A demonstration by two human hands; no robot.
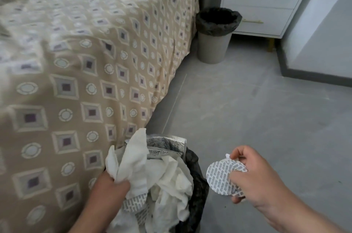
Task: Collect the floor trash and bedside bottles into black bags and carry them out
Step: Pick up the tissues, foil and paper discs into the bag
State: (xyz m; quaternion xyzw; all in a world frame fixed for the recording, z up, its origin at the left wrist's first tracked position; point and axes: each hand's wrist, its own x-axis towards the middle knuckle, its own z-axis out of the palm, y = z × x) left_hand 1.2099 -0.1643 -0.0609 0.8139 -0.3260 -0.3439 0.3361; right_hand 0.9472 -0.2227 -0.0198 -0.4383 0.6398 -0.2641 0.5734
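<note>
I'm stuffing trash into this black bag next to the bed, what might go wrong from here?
1. The black bag looks heaped: white tissues gripped by your left hand and the foil pouch rise above its rim, so pieces may spill onto the floor.
2. The round printed discs pinched in your right hand are held beside the bag, not over it; released there, they would likely miss.

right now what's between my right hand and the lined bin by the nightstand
Only bare grey floor, as the head view shows. The right hand pinches a round printed seal; the lined bin stands by the bed.
</note>
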